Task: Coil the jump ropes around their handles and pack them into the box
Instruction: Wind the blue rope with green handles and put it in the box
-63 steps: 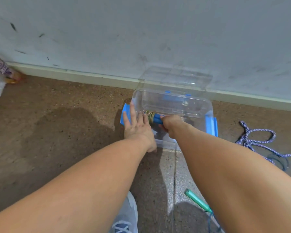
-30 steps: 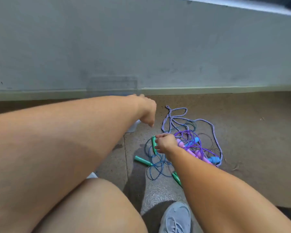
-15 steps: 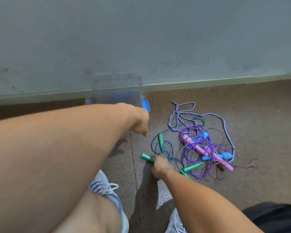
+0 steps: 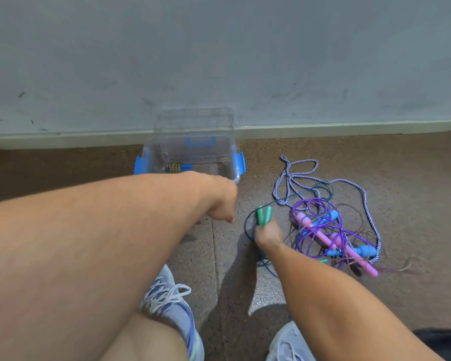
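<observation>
My right hand grips two green handles side by side, their dark blue rope trailing on the floor. My left hand hangs above the floor with fingers loosely curled, holding nothing. The clear plastic box with blue latches stands open against the wall, and a coiled rope with blue handles lies inside it. To the right lies a tangle: a purple rope with pink handles, blue handles and a white-purple braided rope.
The box's clear lid leans on the grey wall behind it. My two shoes stand on the speckled brown floor near the bottom. A dark object shows at the lower right corner.
My right hand left the box, reached into the tangle and gathered the two green handles together, lifting them. My left hand drew back from the box and now hangs curled.
</observation>
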A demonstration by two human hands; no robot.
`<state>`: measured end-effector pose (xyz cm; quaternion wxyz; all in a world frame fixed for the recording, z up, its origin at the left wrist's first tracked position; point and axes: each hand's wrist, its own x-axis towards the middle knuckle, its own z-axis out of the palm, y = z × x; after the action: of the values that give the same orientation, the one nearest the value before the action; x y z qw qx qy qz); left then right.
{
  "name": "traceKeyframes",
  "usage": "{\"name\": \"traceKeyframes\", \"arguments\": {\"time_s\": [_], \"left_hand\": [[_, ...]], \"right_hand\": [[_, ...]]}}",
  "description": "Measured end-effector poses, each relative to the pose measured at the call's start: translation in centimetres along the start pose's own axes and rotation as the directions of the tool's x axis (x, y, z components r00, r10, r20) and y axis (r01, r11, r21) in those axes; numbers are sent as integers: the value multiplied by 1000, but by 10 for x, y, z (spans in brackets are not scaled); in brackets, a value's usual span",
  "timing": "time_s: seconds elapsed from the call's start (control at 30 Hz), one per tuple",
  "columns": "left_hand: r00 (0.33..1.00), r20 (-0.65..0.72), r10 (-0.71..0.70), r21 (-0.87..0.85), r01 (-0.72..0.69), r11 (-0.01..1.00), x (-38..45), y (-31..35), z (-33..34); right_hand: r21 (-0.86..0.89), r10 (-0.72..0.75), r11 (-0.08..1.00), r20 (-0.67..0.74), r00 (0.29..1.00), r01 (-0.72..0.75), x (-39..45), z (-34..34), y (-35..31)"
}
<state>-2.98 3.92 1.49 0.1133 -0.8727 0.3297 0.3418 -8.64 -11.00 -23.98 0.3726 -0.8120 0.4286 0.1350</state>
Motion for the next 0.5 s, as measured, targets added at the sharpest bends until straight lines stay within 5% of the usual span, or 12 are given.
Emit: {"name": "traceKeyframes", "arguments": {"time_s": [0.13,0.3,0.5], "left_hand": [[1000,12,-7,-34,7,999,-5,-12,6],[996,2,-86,-54,86,995,-11,-33,9],[994,-36,-104,-56,102,993,-25,-46,3]], "right_hand": [[-210,30,978,104,994,-8,18,2,8],[-457,-31,876,272,962,158,5,18,12],[-337,-301,848,328,896,408,-26,-6,-30]]}}
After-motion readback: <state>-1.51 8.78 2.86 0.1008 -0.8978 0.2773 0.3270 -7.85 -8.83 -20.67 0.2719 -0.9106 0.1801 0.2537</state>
